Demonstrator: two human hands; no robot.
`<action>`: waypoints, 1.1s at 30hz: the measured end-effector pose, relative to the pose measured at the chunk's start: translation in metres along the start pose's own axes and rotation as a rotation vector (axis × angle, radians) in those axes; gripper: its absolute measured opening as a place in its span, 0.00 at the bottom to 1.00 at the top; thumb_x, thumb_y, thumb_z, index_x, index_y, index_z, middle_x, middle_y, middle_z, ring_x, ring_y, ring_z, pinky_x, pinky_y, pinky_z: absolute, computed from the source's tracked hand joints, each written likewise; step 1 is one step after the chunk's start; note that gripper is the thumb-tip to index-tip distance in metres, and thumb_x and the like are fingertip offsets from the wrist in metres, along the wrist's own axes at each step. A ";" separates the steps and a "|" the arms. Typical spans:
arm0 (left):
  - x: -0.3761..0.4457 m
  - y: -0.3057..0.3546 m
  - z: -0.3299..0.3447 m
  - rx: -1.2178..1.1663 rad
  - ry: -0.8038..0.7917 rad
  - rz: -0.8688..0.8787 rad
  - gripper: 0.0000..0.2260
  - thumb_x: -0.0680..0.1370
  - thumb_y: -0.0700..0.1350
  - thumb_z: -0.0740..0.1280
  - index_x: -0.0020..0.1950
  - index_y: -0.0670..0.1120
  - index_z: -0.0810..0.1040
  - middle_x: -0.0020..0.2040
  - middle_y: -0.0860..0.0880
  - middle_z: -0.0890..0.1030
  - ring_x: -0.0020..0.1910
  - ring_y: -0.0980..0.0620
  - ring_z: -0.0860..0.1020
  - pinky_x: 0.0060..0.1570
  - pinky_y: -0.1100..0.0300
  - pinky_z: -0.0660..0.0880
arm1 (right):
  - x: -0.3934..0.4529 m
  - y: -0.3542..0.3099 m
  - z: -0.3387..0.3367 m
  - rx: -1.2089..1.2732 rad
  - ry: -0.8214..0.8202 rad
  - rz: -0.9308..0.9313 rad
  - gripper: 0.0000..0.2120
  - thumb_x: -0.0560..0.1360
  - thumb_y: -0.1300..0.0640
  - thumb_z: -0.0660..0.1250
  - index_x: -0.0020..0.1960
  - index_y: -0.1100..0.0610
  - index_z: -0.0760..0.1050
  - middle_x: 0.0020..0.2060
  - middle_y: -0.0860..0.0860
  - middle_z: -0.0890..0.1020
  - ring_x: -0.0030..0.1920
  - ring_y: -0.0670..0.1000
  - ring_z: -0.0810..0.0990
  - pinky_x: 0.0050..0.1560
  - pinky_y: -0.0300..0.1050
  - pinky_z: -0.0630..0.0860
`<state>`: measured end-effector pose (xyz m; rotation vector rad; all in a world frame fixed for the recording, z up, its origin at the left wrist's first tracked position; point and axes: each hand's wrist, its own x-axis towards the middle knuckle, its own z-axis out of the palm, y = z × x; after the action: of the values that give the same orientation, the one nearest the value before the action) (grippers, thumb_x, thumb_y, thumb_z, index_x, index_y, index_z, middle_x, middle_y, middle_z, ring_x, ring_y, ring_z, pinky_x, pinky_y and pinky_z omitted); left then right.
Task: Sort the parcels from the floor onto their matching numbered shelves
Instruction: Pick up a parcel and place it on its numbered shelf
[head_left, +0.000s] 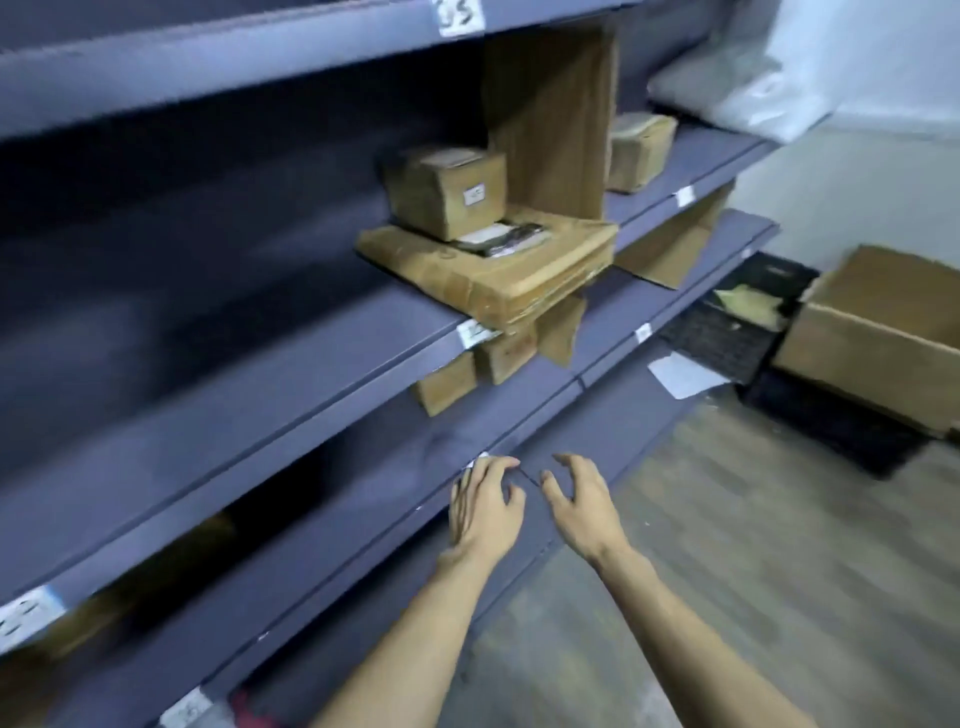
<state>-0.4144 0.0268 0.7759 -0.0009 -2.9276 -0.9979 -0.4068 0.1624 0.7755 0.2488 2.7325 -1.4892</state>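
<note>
**Both hands empty before the blue shelving**

While neither hand holds anything, the left hand (485, 506) and right hand (579, 501) hover side by side, fingers spread and loosely curled, over the front edge of a low blue shelf (363, 499). The parcels sit higher up, on the middle shelf (291, 374): a flat cardboard parcel (498, 270) lies with one corner jutting past the shelf's front lip, its long side running along the shelf. On top of it rest a small taped box (447, 189), bearing a white sticker too blurred to read, and a thin dark packet (506, 240). An upright cardboard divider (550, 119) stands just behind them, separating them from another small box (641, 150) further right. More brown boxes (472, 371) sit on the shelf underneath. White number tags (460, 15) are stuck on the shelf edges; the top one seems to read 35. On the floor to the right stand an open carton (878, 338) and a black crate (727, 332).
</note>
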 end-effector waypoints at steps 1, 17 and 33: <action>0.010 0.025 0.012 0.008 -0.040 0.045 0.16 0.77 0.45 0.64 0.65 0.51 0.76 0.65 0.53 0.76 0.66 0.50 0.72 0.65 0.55 0.63 | 0.005 0.008 -0.025 -0.008 0.043 0.017 0.19 0.81 0.50 0.62 0.69 0.55 0.69 0.67 0.51 0.72 0.68 0.51 0.68 0.66 0.43 0.63; 0.159 0.360 0.217 0.059 -0.360 0.326 0.18 0.81 0.48 0.59 0.71 0.53 0.69 0.72 0.50 0.69 0.70 0.47 0.66 0.68 0.54 0.58 | 0.133 0.177 -0.370 -0.097 0.387 0.238 0.22 0.80 0.49 0.61 0.71 0.58 0.67 0.68 0.54 0.72 0.69 0.53 0.69 0.69 0.47 0.65; 0.462 0.557 0.420 0.116 -0.481 0.311 0.18 0.81 0.48 0.59 0.71 0.52 0.68 0.71 0.47 0.70 0.69 0.45 0.66 0.69 0.51 0.61 | 0.467 0.272 -0.553 -0.064 0.398 0.372 0.23 0.80 0.49 0.61 0.71 0.59 0.66 0.68 0.56 0.73 0.68 0.54 0.71 0.66 0.49 0.69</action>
<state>-0.8862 0.7172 0.8046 -0.7684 -3.2427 -0.8749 -0.7948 0.8307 0.8069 1.0906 2.7842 -1.3643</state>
